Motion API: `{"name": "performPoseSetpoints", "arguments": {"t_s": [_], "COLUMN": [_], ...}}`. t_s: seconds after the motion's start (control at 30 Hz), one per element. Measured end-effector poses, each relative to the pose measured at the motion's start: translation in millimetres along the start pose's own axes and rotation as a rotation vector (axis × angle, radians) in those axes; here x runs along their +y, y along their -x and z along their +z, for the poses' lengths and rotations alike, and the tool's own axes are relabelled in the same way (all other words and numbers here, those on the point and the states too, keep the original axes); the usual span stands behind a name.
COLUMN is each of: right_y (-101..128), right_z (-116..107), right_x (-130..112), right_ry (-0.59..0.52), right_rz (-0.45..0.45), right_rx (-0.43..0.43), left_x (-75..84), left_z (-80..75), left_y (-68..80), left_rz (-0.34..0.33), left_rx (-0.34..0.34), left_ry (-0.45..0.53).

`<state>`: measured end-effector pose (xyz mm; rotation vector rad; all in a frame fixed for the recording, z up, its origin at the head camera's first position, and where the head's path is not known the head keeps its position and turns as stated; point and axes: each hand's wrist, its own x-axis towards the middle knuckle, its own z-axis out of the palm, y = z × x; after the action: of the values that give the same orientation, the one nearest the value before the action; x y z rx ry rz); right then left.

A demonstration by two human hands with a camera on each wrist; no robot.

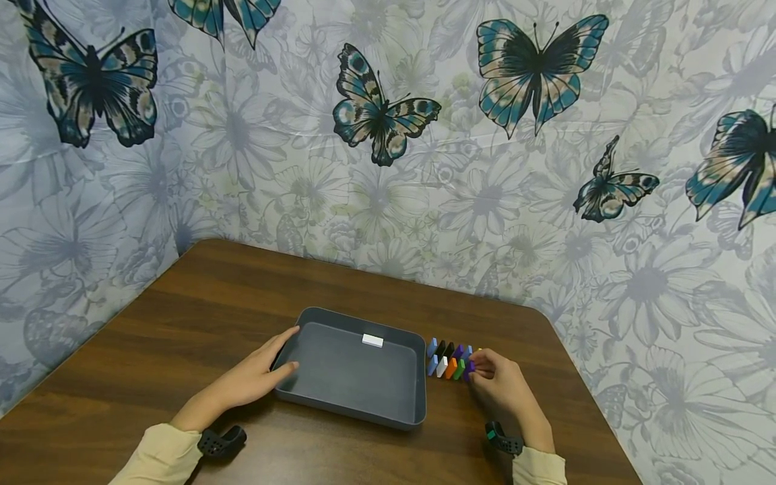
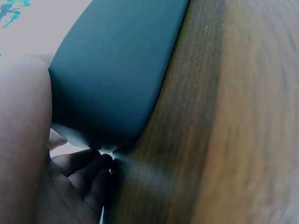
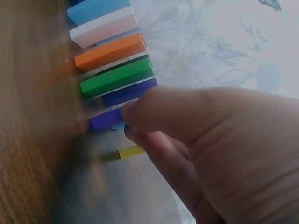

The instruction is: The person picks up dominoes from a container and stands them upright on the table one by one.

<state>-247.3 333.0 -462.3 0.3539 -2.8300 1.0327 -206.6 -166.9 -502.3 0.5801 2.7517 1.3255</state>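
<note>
A dark grey tray lies on the wooden table, with one white block inside near its far wall. My left hand holds the tray's left rim, thumb over the edge. In the left wrist view its fingers curl at the corner of the tray. To the right of the tray stands a row of coloured blocks. My right hand pinches the purple block at the row's near end, beside a green block and an orange block.
The brown table stands in a corner of butterfly-patterned curtain walls. Its right edge runs close past the right hand. A small yellow block lies just beyond the purple one. White and blue blocks stand further along the row.
</note>
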Motion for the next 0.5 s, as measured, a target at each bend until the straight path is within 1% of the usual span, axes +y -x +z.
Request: {"name": "performPoseSetpoints", "arguments": {"t_s": [0.3,0.5], "right_y": [0.8,1.4], "right_z": [-2.6,-4.5], "right_x": [-1.6,-3.0], "right_ry": [0.002,-0.004], "right_rz": [0.002,-0.006], "right_rx": [-0.008,-0.003], "left_x": [-0.6,-0.7], "left_z": [-0.4,-0.1], "left_y": [-0.4,-1.3], "left_rz": [0.003,0.003], "left_rx": [0.006,0.0], "left_ry": [-0.01,0.002]}}
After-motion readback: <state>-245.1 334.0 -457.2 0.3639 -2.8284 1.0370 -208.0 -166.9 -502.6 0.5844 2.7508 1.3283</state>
